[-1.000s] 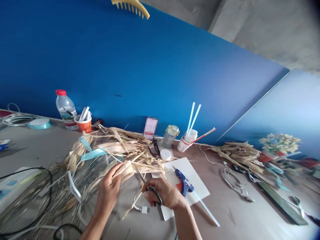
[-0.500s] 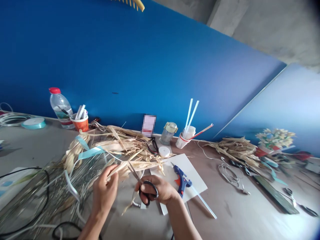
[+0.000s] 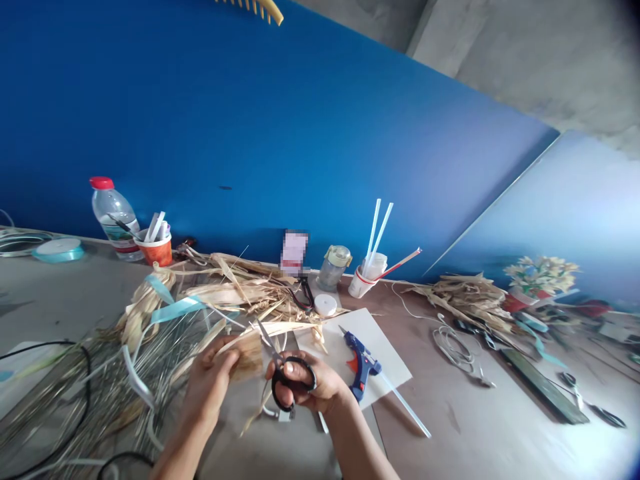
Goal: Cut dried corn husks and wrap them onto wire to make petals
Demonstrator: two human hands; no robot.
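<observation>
Pinched in my left hand (image 3: 213, 373) is a piece of dried corn husk (image 3: 249, 357), tan and flat, its free end pointing right. My right hand (image 3: 310, 383) has its fingers through the black handles of a pair of scissors (image 3: 295, 375). The scissor blades point up and to the left, close to the right edge of the held husk. Whether they touch it I cannot tell. Behind both hands lies a heap of dried husks (image 3: 235, 293) with light blue ribbon (image 3: 177, 309) across its left part.
A blue glue gun (image 3: 363, 363) rests on white paper (image 3: 395, 370) right of my hands. Thin wires (image 3: 100, 400) spread at left. Along the blue wall stand a bottle (image 3: 117, 220), an orange cup (image 3: 156, 252), a jar (image 3: 333, 268) and a white cup (image 3: 361, 283). More husks (image 3: 460, 297) lie right.
My left hand has turned, and a broad, flat piece of husk now shows beyond its fingers. The scissors remain in my right hand, with the handles a little wider apart. The view has shifted slightly.
</observation>
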